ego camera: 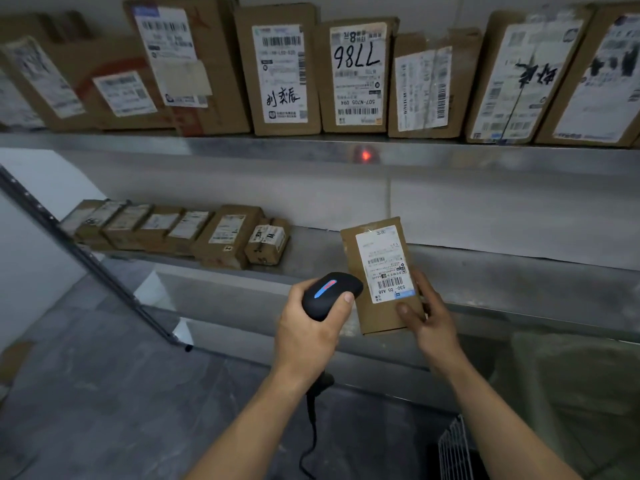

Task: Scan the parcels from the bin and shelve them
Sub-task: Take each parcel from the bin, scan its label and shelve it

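Note:
My left hand (308,327) grips a black barcode scanner (330,294) whose top strip glows blue and red; its cable (313,427) hangs below my wrist. My right hand (427,313) holds a small flat cardboard parcel (381,275) by its lower right corner, white label facing me, just right of the scanner head. A red scanner dot (366,155) shows on the front edge of the upper shelf (485,157). The parcel is held in the air in front of the lower shelf (485,271).
A row of cardboard boxes (284,71) stands along the upper shelf. Several small boxes (221,237) line the left part of the lower shelf; its right part is bare metal. A wire bin corner (457,445) shows at the bottom right. Grey floor lies left.

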